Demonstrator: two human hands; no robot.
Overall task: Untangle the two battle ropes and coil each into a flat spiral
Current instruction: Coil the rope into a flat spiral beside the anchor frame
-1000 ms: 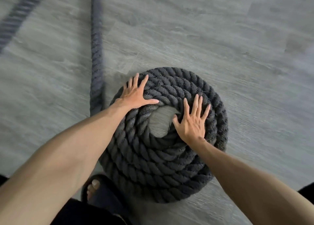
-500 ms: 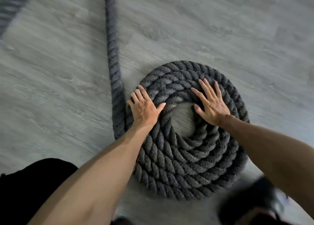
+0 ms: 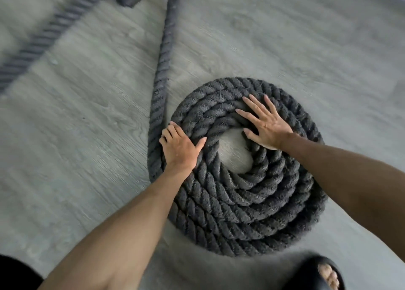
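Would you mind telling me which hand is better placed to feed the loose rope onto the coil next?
Left, probably. The left hand rests at the coil's outer left edge, beside the loose rope; the right hand lies flat near the centre hole.

Single head view, looking steeply down, close above rope coil [image 3: 245,193] on floor [image 3: 87,136]; arms enter from bottom.
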